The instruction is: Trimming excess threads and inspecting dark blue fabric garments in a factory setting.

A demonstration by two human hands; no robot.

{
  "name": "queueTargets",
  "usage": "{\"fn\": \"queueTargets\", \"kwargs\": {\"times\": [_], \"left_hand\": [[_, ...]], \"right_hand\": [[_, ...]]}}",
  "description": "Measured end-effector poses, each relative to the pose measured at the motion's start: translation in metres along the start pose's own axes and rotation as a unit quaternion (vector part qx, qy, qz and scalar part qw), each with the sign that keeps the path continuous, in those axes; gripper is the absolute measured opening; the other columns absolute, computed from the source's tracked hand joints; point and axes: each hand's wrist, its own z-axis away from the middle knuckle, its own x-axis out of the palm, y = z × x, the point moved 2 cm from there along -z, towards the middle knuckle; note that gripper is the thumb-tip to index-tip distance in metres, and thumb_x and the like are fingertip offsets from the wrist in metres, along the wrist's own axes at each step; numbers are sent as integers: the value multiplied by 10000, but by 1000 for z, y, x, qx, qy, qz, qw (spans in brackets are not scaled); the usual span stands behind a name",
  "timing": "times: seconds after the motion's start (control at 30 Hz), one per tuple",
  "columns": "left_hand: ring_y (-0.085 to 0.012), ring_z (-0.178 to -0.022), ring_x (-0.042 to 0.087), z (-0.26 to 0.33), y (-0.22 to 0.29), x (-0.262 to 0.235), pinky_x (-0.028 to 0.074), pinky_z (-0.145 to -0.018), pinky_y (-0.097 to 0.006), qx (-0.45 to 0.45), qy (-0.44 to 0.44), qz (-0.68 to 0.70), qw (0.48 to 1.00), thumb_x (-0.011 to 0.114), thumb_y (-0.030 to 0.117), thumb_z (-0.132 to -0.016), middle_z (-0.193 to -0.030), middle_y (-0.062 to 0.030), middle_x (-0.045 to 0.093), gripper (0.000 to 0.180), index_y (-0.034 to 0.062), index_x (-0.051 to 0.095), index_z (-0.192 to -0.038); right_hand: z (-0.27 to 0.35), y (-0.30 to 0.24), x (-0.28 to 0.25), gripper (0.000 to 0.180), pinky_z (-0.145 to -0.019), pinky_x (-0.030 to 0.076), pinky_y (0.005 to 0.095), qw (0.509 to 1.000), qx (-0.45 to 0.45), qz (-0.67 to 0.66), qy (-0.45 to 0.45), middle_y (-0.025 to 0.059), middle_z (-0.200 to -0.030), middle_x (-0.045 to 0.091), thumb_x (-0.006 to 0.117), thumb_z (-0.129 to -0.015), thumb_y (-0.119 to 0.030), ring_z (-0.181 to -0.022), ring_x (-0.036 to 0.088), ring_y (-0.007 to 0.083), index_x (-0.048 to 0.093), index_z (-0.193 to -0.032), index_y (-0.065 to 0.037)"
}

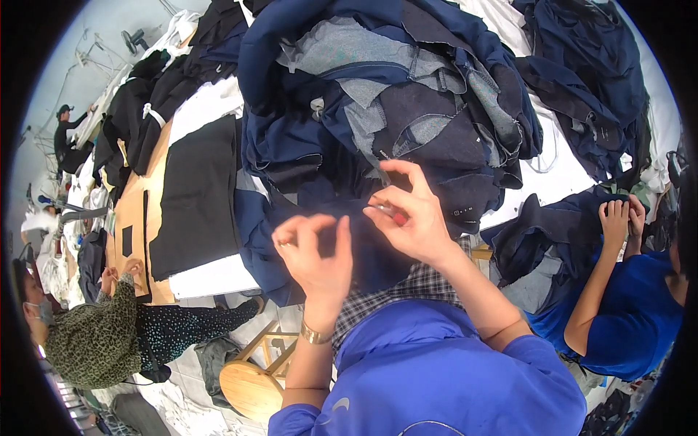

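My right hand (414, 218) is closed around a small red-handled tool (399, 217) with a short pale tip; its exact kind does not show. To its left, my left hand (318, 254) is raised with curved fingers, the thumb apart from the fingertips and nothing visible between them. Both hands are above navy fabric (378, 254) that hangs over the table's near edge toward my lap. Just beyond them rises a large heap of navy garments (429, 109), some turned to a grey inner side.
Black folded cloth (195, 196) lies left on the white tabletop (211, 280). A wooden stool (251, 389) stands at lower left. One person in leopard print (94, 334) sits at left; another in blue (625, 312) handles navy cloth at right. Dark garments (582, 80) fill the far right.
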Motion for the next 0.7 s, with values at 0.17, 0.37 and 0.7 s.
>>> {"fn": "queueTargets", "kwargs": {"times": [0.17,0.37,0.7], "left_hand": [[-126,-803,574,26,6,8,441,-698,-227,-298,-123,378,868,589,129,-870,-871,-85,625,194,-11,611,-1003],[-110,-797,573,36,-8,14,477,-732,-257,-387,-155,670,614,438,154,-948,-883,-56,602,206,-12,559,-937],[-114,-848,614,38,-33,8,487,-729,-233,-434,-103,695,564,481,113,-912,-970,-71,643,177,7,610,-972]], "right_hand": [[2,-10,1,213,-474,468,295,995,-80,35,-52,43,-714,600,641,-656,1,-561,597,217,598,-856,-56],[20,-24,13,368,-578,494,281,978,18,-86,-190,127,-846,623,590,-717,7,-665,628,194,589,-1085,-9],[18,-20,14,207,-661,437,182,916,245,-283,-143,20,-789,624,532,-871,-32,-738,561,47,586,-1064,21]]}}
